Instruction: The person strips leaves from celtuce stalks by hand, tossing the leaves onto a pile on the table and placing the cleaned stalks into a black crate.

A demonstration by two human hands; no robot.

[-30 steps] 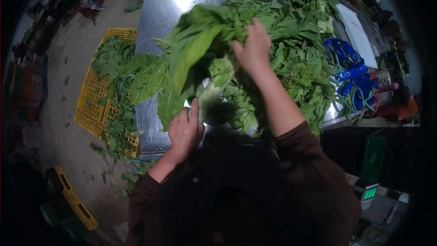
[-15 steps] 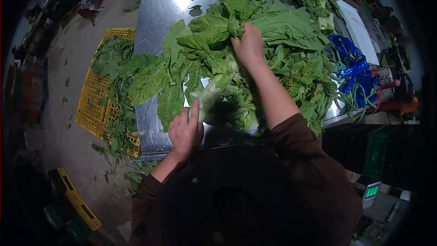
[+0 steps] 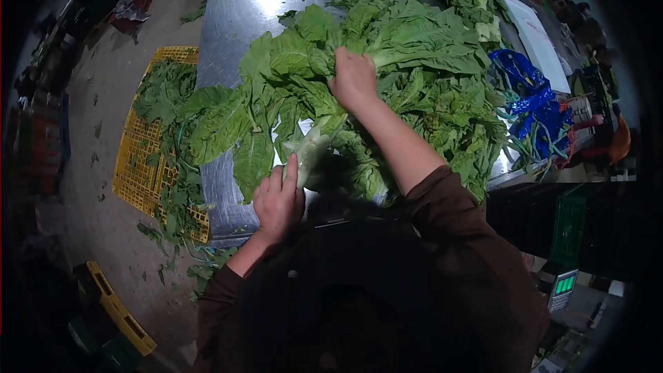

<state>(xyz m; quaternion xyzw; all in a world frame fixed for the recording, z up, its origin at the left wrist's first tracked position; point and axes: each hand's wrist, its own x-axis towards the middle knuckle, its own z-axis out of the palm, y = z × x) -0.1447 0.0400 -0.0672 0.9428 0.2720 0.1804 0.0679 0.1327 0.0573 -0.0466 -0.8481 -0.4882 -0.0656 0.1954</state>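
Observation:
A stem lettuce (image 3: 314, 144) with a thick pale stem lies across the metal table (image 3: 238, 41), its leafy top pointing away from me. My left hand (image 3: 276, 202) grips the lower end of the stem, index finger stretched along it; the thumb is hidden. Higher up, my right hand (image 3: 354, 81) is closed around leaves near the leafy top. Broad green leaves (image 3: 431, 34) spread out beyond and to the right of it. A heap of loose leaves (image 3: 442, 121) lies beside my right forearm.
Left of the table stands a yellow plastic crate (image 3: 141, 159) with leaves in and around it. Blue shiny wrapping (image 3: 532, 97) and ties lie at the right, near a white panel (image 3: 539, 41). A device with a green display (image 3: 565, 283) is at the lower right.
My right hand has moved left and slightly toward me, pulling the leaves in its grip. My left hand stays on the stem's lower end. The view has shifted slightly.

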